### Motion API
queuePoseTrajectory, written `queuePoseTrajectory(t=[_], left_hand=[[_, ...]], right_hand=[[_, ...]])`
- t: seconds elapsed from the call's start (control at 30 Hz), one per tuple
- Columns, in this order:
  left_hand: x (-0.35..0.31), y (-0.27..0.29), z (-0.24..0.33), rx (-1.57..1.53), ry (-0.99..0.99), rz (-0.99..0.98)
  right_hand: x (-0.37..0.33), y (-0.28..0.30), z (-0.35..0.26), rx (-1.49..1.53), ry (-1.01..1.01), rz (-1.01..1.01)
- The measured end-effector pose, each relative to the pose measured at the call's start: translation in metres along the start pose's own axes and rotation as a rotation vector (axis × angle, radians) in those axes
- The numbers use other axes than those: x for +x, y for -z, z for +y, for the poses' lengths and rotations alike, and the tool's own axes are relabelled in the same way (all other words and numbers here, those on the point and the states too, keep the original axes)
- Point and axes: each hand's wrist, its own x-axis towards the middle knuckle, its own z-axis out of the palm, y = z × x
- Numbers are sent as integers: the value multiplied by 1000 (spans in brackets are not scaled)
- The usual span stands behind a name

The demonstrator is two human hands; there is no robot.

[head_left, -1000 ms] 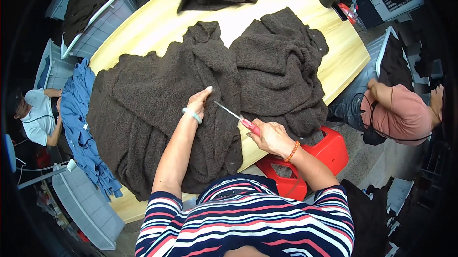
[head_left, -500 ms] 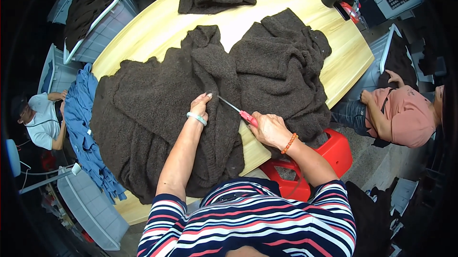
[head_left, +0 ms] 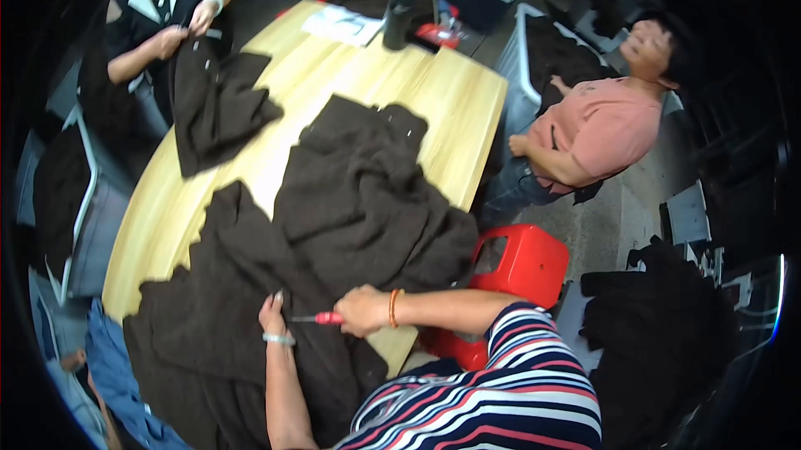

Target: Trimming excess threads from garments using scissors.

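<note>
My right hand (head_left: 365,310) is closed around the red handle of a slim tool (head_left: 329,317) with a thin metal shaft. The shaft points left toward my left hand (head_left: 272,316), and its tip lies at the cloth close by those fingers; the exact kind of tool cannot be made out. My left fingers pinch a fold of a dark brown knit garment (head_left: 200,316), spread in loose folds over the near part of the table. A second dark brown knit garment (head_left: 359,183) lies crumpled beyond my right hand, against the first.
On the wooden table (head_left: 434,83) are papers (head_left: 344,24) and a black cup (head_left: 397,24). One co-worker (head_left: 158,32) handles a dark garment (head_left: 219,103); another, in pink (head_left: 596,124), stands right. A red stool (head_left: 534,262), grey bins (head_left: 92,225) and blue cloth (head_left: 121,375) surround the table.
My view has swung right and upward, bringing the co-worker at the far left into sight. Both hands stay on the same garment and tool, whose shaft now lies nearly level.
</note>
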Motion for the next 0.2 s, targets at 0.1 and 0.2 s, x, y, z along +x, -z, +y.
queuePoseTrajectory(t=[0.1,0.2], left_hand=[[-1,-20,-4,-61,17,-10],[32,-2,-30,-56,-4,3]], right_hand=[[-7,-28,32,9,11,228],[-8,-16,22,-55,20,109]])
